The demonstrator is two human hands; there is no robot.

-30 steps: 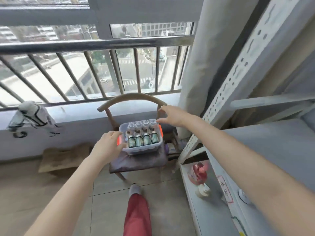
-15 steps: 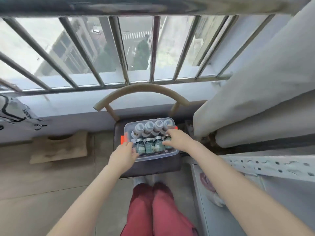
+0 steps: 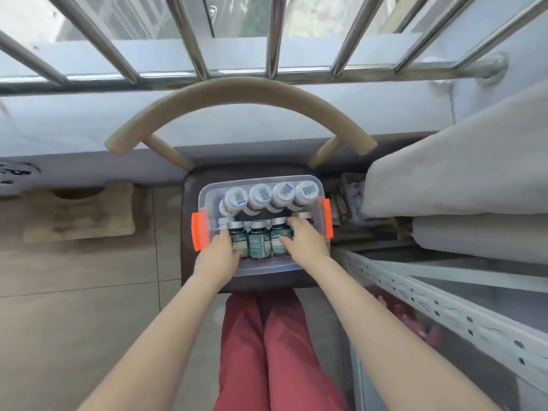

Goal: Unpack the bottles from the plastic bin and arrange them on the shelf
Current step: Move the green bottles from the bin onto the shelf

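Inside bin [image 3: 204,197]: left hand [image 3: 218,253] grip clamped on leftmost green bottle [image 3: 239,243], right hand [image 3: 305,241] on rightmost green bottle [image 3: 302,215].

L hand [image 3: 221,256], R hand [image 3: 305,244] grip bottles [image 3: 260,240], bin [image 3: 261,266]

Left grip [image 3: 218,256] and right grip [image 3: 305,243] partly hide the green bottles [image 3: 259,243]; their labels blur; the shelf [image 3: 444,307] is cut off.

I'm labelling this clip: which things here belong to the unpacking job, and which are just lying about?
Job: bin; green bottles; white bottles; shelf; left hand and right hand, both in the bin at the green bottles.

Lying about: chair under the bin; curtain; window bars; cardboard on the floor.
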